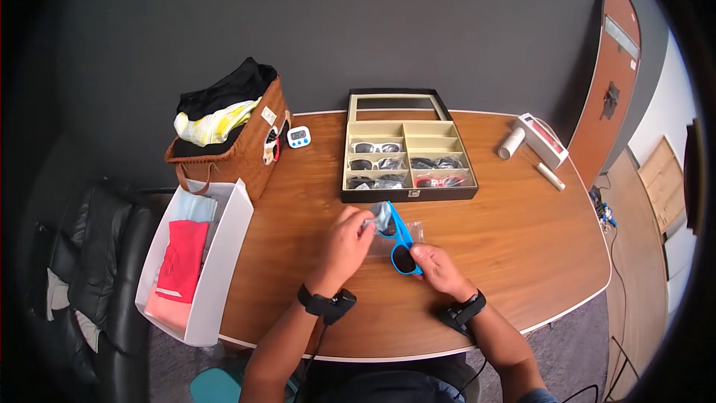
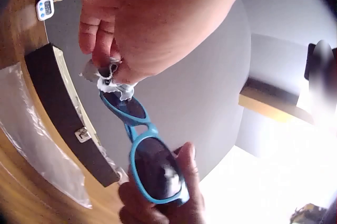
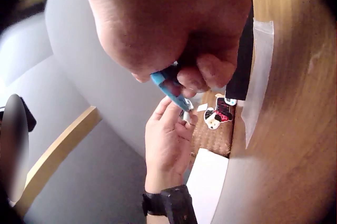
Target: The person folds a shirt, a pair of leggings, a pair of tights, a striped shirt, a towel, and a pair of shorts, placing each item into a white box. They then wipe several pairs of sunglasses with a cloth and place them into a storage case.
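Blue-framed sunglasses (image 1: 403, 237) are held above the table in front of the person. My right hand (image 1: 441, 270) grips them at one outer end, thumb beside the lens, as the left wrist view also shows. My left hand (image 1: 344, 248) pinches a small crumpled pale wipe (image 2: 124, 89) against the far lens, covering part of it. Under the sunglasses lies a clear plastic sleeve (image 2: 42, 140). Just beyond, an open glasses case (image 1: 415, 195) holds several pairs of sunglasses, some in clear sleeves, in its compartments.
At the left stand a woven basket (image 1: 262, 149) piled with clothes and a white box (image 1: 233, 269) of folded cloths. A small timer (image 1: 299, 136) sits by the basket. On the right are a white box (image 1: 543, 142), a white cylinder (image 1: 511, 143) and a small white tube (image 1: 550, 177).
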A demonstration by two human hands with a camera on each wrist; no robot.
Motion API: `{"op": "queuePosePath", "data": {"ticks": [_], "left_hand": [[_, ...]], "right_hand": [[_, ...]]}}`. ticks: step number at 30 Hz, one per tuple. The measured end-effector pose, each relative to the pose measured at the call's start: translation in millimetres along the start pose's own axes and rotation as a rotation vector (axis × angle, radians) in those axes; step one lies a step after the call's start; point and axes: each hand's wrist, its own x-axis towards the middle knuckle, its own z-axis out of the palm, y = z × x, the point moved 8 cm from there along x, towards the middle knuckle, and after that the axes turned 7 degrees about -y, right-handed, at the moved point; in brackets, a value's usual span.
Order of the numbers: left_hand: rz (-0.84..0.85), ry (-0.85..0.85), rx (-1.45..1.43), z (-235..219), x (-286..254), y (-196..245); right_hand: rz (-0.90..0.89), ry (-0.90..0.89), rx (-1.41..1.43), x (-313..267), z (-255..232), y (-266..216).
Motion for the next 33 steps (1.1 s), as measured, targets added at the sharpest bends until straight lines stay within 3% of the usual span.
{"op": "queuePosePath", "data": {"ticks": [2,3,4,5,6,8,9,10,12,14,15,18,20,21,22,24,25,26,28,30,33], "left_hand": [[-0.015,-0.004,0.019,6,-6,0],[0.068,-0.011,-0.021,19,-11,10],[0.153,-0.016,-0.063,28,-14,19],[0.069,-0.072,-0.156,32,-15,25],[0.068,-0.078,-0.16,37,-17,31],[0.16,-0.204,-0.212,62,-32,48],[0.216,-0.326,-0.25,78,-41,58],[0.287,-0.457,-0.203,93,-50,67],[0.284,-0.47,-0.176,98,-52,69],[0.138,-0.326,-0.259,76,-43,56],[0.151,-0.251,-0.278,64,-36,49],[-0.305,-0.205,-0.61,49,-32,-15],[-0.168,-0.126,-0.889,38,-22,-15],[-0.22,-0.244,-1.097,47,-26,-20],[-0.223,-0.241,-1.098,50,-30,-20],[-0.253,-0.225,-1.529,55,-33,-2],[-0.201,-0.279,-1.434,56,-35,-5],[-0.201,-0.277,-1.434,56,-35,-7],[-0.245,-0.341,-1.063,59,-35,-12],[-0.235,-0.369,-0.988,55,-34,-9],[-0.226,-0.314,-1.015,49,-32,-6]], "right_hand": [[-0.026,-0.015,-0.14,2,7,-2],[-0.02,-0.018,-0.133,2,8,3],[0.008,0.028,0.046,2,3,14],[0.035,0.078,0.224,1,-1,23],[0.039,0.084,0.226,0,-4,24],[-0.031,0.149,0.482,-4,-16,21],[-0.052,0.352,0.329,-6,-28,12],[-0.05,0.356,0.334,-7,-31,12],[-0.123,0.249,0.408,-6,-29,7],[-0.119,0.267,0.489,-5,-33,11],[-0.096,0.232,0.608,-7,-32,9],[-0.078,0.118,0.803,-15,-31,2],[0.022,-0.19,0.96,-17,-4,-3],[0.005,-0.351,0.992,-19,8,-7],[0.009,-0.352,0.994,-18,12,-4],[0.007,-0.491,0.969,-16,31,-8],[0.057,-0.382,0.824,-16,29,-5],[0.058,-0.383,0.823,-14,31,-2],[0.194,-0.159,0.495,-8,19,24],[0.198,-0.079,0.469,-6,16,25],[-0.019,0.146,0.658,-1,-10,28]]}}
